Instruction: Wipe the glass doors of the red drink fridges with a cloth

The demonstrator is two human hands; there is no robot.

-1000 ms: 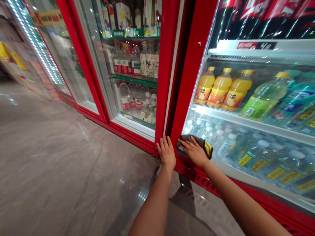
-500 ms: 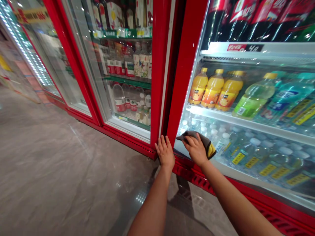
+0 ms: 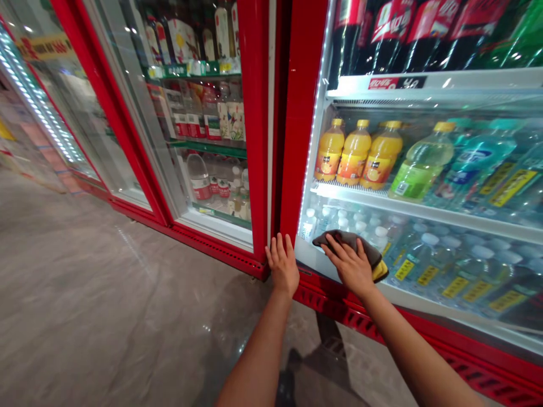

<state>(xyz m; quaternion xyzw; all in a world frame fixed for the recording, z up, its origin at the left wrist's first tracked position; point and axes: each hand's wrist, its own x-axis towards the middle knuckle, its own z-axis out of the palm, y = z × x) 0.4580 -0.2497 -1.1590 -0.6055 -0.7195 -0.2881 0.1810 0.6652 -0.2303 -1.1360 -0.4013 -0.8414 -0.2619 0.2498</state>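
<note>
My right hand (image 3: 352,270) lies with its fingers spread over a grey and yellow cleaning cloth (image 3: 373,255), holding it against the lower left part of the fridge's glass door (image 3: 311,257). Beneath the palm, part of the cloth is hidden. My left hand (image 3: 284,270) holds nothing. Its fingers are stretched upward and apart at the low end of the red door frame (image 3: 292,203), near the gap between two fridges; whether the whole palm touches it I cannot tell.
Behind the glass stand orange juice bottles (image 3: 350,155), a green-labelled bottle (image 3: 419,167), water bottles (image 3: 452,274) and dark cola bottles (image 3: 390,39). A second red-framed fridge (image 3: 254,141) stands to the left. Grey floor (image 3: 85,299) runs along the front.
My right hand and the cloth have slid rightward over the glass, away from the door's left edge. My left hand stays at about the same spot. The view has shifted slightly.
</note>
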